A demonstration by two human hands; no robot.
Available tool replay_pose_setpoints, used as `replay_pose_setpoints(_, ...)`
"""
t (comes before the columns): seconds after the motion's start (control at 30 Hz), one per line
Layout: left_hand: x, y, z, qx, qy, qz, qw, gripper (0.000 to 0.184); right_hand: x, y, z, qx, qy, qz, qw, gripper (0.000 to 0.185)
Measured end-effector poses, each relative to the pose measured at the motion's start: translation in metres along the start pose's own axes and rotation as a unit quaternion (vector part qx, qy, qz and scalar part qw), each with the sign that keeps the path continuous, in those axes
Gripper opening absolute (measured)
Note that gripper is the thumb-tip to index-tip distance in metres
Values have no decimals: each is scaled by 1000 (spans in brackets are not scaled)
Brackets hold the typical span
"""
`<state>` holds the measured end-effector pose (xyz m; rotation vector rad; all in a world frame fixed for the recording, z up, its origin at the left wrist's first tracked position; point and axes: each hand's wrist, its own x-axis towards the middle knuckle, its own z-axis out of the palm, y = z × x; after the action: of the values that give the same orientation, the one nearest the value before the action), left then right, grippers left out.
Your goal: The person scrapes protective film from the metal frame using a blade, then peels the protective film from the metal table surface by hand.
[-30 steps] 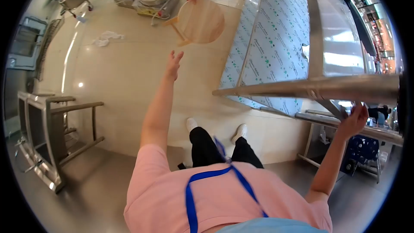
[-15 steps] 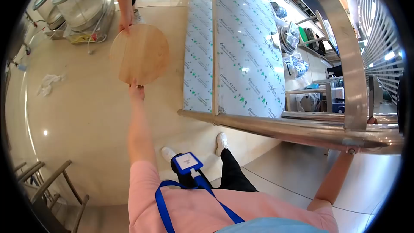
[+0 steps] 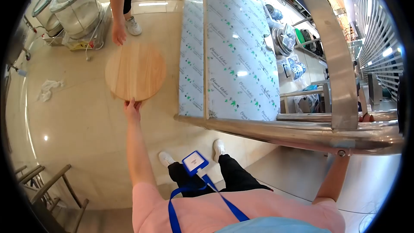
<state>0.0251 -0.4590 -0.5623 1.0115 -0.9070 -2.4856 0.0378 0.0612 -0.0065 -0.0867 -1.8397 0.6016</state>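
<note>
A round wooden board (image 3: 136,71) is held out over the tiled floor by my left hand (image 3: 133,107), whose fingers are closed on its near edge. Just beyond the far edge, another person's hand (image 3: 118,33) hangs with its fingers apart from the board. On the right, my right arm reaches up behind a steel tube (image 3: 276,135); my right hand (image 3: 367,118) is mostly hidden behind the steel frame, and only a bit of its fingers shows. Whether it grips anything cannot be made out.
Film-covered steel panels (image 3: 241,56) stand beyond the tube. Clear round containers (image 3: 76,11) are at the upper left, a crumpled white cloth (image 3: 49,89) lies on the floor, and a metal stool frame (image 3: 51,184) is at the lower left. Wrapped dishes (image 3: 282,41) sit behind the panels.
My left hand has reached out and taken hold of the wooden board. The other person's hand has let go of it. The view has swung right, and a wooden stool shows at the top.
</note>
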Motion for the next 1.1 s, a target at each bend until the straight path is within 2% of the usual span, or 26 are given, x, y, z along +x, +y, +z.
replay_pose_setpoints(0.2,-93,-33,-36,-21,35,-13,999,36,2,5,-3,46,-35,-5,998,22)
replay_pose_setpoints(0.3,-154,-50,-54,-31,83,-9,996,35,4,2,-1,90,-75,0,993,23)
replay_pose_setpoints(0.43,-243,-102,-101,-84,162,-3,983,37,5,-15,5,205,-153,46,966,23)
replay_pose_setpoints(0.47,-260,-120,-115,-114,197,-6,974,37,3,-19,10,301,-149,56,940,20)
replay_pose_setpoints(0.5,-273,-140,-132,-137,215,-18,967,37,5,-23,8,277,-153,80,945,18)
replay_pose_setpoints(0.53,-285,-159,-155,-152,231,-32,960,36,5,-22,6,328,-160,106,925,17)
replay_pose_setpoints(0.6,-299,-188,-192,-94,131,18,987,35,10,-17,-6,317,-224,108,915,18)
replay_pose_setpoints(0.67,-314,-187,-176,-189,211,-62,957,37,11,-5,-12,462,-199,143,852,21)
replay_pose_setpoints(0.73,-320,-165,-165,-85,241,-66,964,39,11,-5,-38,522,-202,156,814,20)
replay_pose_setpoints(0.77,-317,-153,-157,-57,265,-97,958,41,11,3,-51,531,-214,187,799,19)
replay_pose_setpoints(0.8,-310,-135,-150,-23,294,-169,941,44,14,9,-58,554,-220,202,777,19)
replay_pose_setpoints(0.83,-298,-115,-135,6,314,-243,918,46,11,9,-62,542,-195,241,781,17)
replay_pose_setpoints(0.9,-291,-84,-107,37,304,-270,913,45,4,24,-80,547,-175,304,760,14)
replay_pose_setpoints(0.93,-289,-70,-82,51,267,-247,930,41,1,27,-88,550,-158,346,744,13)
replay_pose_setpoints(1.0,-306,-43,-16,77,141,-168,973,35,-11,38,-94,608,-161,407,662,12)
replay_pose_setpoints(1.07,-359,-11,92,137,-18,-76,988,28,-34,44,-90,617,-180,500,581,10)
replay_pose_setpoints(1.1,-409,11,166,207,-69,-26,976,24,-47,45,-86,631,-185,533,532,10)
